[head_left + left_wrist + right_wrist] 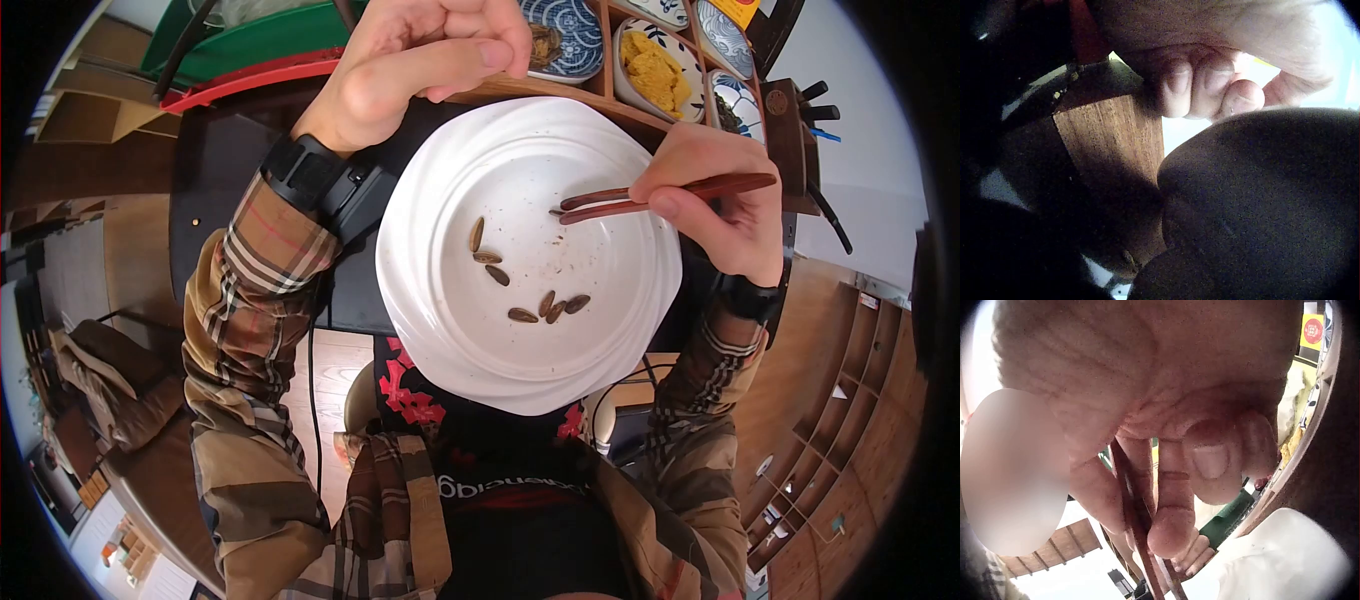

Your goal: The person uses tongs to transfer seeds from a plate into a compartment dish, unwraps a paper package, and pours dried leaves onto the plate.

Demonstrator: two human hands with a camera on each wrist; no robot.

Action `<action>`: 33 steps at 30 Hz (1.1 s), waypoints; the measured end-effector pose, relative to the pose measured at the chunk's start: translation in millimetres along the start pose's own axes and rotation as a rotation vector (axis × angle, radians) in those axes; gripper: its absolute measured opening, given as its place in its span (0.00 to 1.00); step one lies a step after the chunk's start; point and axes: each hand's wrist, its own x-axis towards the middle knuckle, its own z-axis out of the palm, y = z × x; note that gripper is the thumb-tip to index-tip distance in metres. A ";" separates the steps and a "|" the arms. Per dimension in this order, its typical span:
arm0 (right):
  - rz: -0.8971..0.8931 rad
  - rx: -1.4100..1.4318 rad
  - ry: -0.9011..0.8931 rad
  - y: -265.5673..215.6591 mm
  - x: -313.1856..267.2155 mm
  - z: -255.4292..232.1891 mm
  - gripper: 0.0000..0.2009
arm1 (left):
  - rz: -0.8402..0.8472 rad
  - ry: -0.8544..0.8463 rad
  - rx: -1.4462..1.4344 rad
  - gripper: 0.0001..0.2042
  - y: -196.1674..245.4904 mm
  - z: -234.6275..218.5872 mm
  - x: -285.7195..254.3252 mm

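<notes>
In the head view a white bowl (pixel 530 380) holds several dark striped seeds (pixel 522 315) and small crumbs. My right hand (pixel 715 195) grips brown chopsticks (pixel 610 205), whose tips point down into the bowl beside a small dark piece (pixel 556 211). The right wrist view shows the fingers (pixel 1171 531) around the chopsticks (pixel 1129 494). Above the bowl's upper left rim is my left hand (pixel 425 65), loosely curled, with nothing visible in it. Its curled fingers (pixel 1210 84) also show in the left wrist view.
Beyond the bowl, a wooden tray (pixel 607 100) carries patterned dishes, one with yellow food (pixel 655 75). A green container with a red edge (pixel 250 78) stands at upper left. A dark box (pixel 785 140) with black-handled things is at right. The dark table (pixel 225 260) extends left.
</notes>
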 end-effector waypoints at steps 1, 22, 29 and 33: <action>0.015 -0.001 0.003 -0.6 -0.5 -0.4 0.02 | -0.001 -0.001 0.004 0.06 0.1 0.0 -0.2; 0.084 0.052 0.507 12.8 -10.9 4.8 0.10 | 0.004 -0.001 -0.012 0.05 -1.5 -0.2 -1.6; 0.169 -0.073 0.615 14.3 0.8 8.9 0.13 | 0.015 -0.018 -0.012 0.05 -1.2 -0.2 -1.2; 0.180 0.209 0.471 4.5 -7.3 5.7 0.08 | 0.006 -0.005 -0.015 0.05 -2.4 -0.5 -1.2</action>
